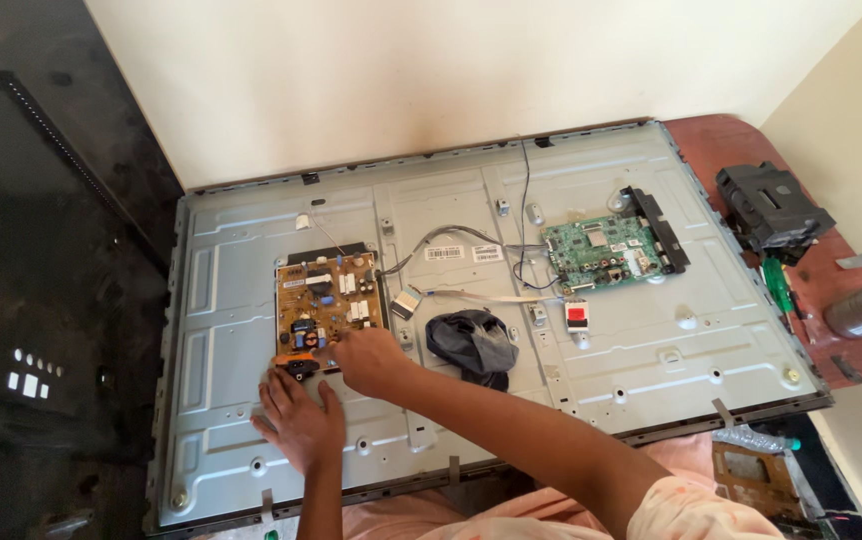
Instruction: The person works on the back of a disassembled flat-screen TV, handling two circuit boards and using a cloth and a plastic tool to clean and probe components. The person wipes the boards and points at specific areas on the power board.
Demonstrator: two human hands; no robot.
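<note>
Hands | left hand [301, 420] lay open, flat on metal panel [641, 350] | right hand [371, 362] pinched circuit board [328, 305] edge at 6 o'clock

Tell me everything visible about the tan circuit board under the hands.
The tan circuit board lies flat on the left half of the grey metal back panel, roughly rectangular, crowded with white blocks, dark coils and small parts. A black strip runs along its far edge, and thin wires leave its right side. The right hand touches its near right corner; the left hand rests flat on the panel just below its near edge. Finer details are too small to tell.
</note>
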